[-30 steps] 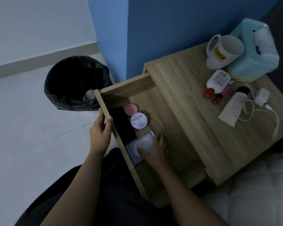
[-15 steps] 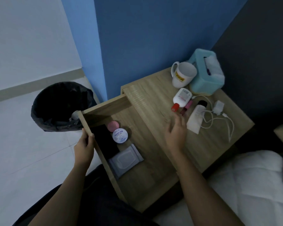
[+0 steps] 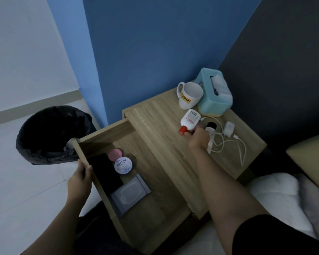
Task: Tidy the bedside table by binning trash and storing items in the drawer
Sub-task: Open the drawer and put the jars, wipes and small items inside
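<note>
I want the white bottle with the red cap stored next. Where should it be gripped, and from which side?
Probably across the white bottle's flat body, from above. It lies on its side, red cap toward the drawer, with the mug close behind and the right hand beside the cap.

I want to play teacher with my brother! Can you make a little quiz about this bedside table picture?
1. True or false: the drawer is open.
2. Which hand holds the drawer's edge?
3. The mug stands beside: A) the bin B) the tissue box C) the pillow

Key:
1. True.
2. The left hand; the right hand reaches among the small items near the white bottle.
3. B.
</note>
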